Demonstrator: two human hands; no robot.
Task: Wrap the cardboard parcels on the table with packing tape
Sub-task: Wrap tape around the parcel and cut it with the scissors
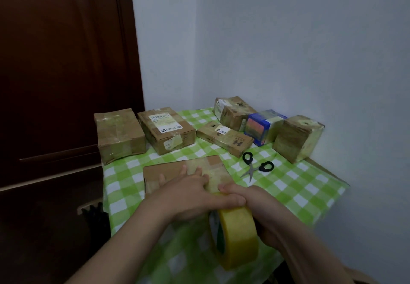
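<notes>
A flat cardboard parcel [162,172] lies at the near middle of the table, with a strip of clear tape running across its right part. My left hand [188,195] rests on the parcel's top with fingers spread flat, pressing near the tape. My right hand [250,203] grips a large roll of yellowish packing tape [237,237], held on edge just in front of the parcel, with tape running from the roll onto the box.
Black-handled scissors [255,166] lie open to the right of the parcel. Several taped cardboard boxes [119,135] and a blue box [261,128] stand along the back of the green checked tablecloth [295,186]. A dark wooden door [62,72] is at left, a white wall at right.
</notes>
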